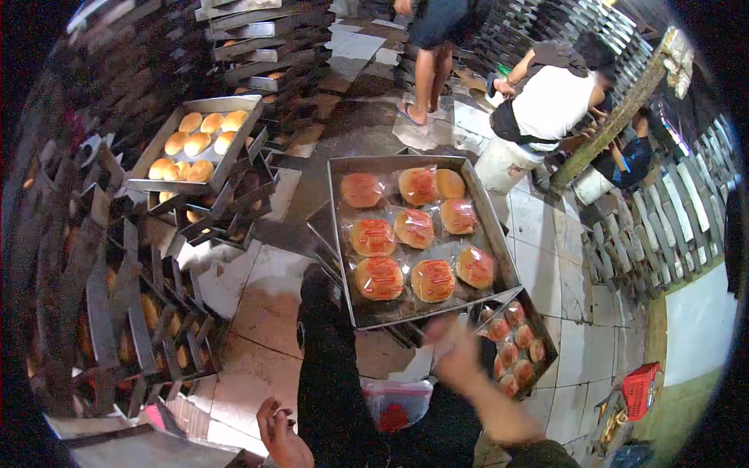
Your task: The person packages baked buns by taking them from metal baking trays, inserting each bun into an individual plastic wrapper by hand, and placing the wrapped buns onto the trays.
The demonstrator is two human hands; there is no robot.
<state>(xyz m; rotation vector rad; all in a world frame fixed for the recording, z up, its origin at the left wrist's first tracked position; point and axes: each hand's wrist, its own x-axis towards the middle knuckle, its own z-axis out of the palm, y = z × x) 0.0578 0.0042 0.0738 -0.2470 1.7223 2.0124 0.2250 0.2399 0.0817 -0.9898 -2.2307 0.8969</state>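
Main tray (pixel 501 251): held up in front of the dark-clad knees, tilted in view; what it is supported by is partly hidden.
Wrapped buns (pixel 414 228): laid out in three rough rows in that tray, from far edge to near edge; clear film and red print seen.
Plain-topped bun (pixel 451 184): placed by the far right corner, against a wrapped neighbour.
Right hand (pixel 460 355): blurred, seen just beside the tray's near edge; finger opening, contact and any hold cannot be told.
Left hand (pixel 283 437): lowered, well apart from the near left corner; fingers loosely curled, whether anything is held cannot be told.
Clear packet (pixel 395 403): red-marked, seen between the legs.
Lower tray (pixel 538 380): filled with more buns, set below the main tray's near right corner.
Side tray (pixel 168 186): stacked on others at left, plain buns carried.
Co-worker (pixel 546 97): seated on a white bucket (pixel 503 165), beyond the far right corner.
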